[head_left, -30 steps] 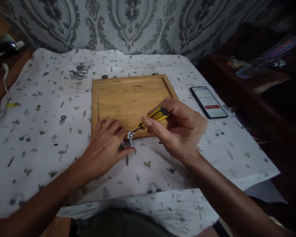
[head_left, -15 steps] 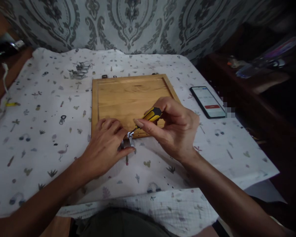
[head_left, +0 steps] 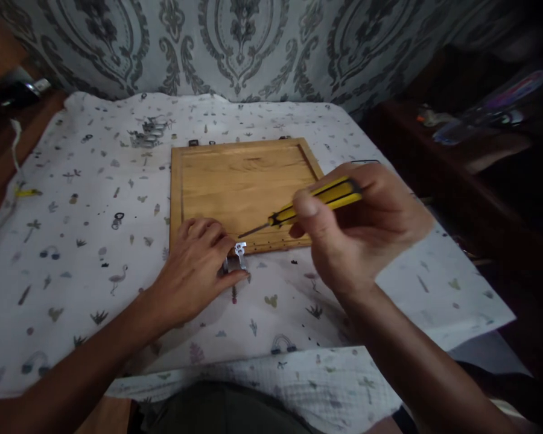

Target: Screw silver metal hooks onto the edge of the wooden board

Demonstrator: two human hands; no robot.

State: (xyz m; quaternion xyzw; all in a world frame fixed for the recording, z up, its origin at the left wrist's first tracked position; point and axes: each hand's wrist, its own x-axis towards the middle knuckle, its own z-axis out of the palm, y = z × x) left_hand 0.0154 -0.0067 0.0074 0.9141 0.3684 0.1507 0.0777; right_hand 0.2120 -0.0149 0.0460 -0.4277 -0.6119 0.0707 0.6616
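Note:
A framed wooden board (head_left: 235,187) lies on the cloth, with small dark holes along its near edge. My left hand (head_left: 199,253) rests on the board's near left corner, thumb and fingers closed around a small silver metal bracket (head_left: 240,250) at that edge. In my right hand (head_left: 366,223) is a yellow and black screwdriver (head_left: 330,199), gripped by its handle. Its thin shaft points down left, and the tip appears just above the bracket, apart from it.
Several metal fittings (head_left: 147,132) are heaped at the back left of the patterned cloth (head_left: 131,325). My right hand mostly hides a phone (head_left: 365,161). Small dark pieces (head_left: 193,143) sit at the board's far edge. A plastic bottle (head_left: 489,108) is on the right.
My right hand has drawn the screwdriver up and to the right, off the bracket, and now covers most of the phone. The left hand keeps its place.

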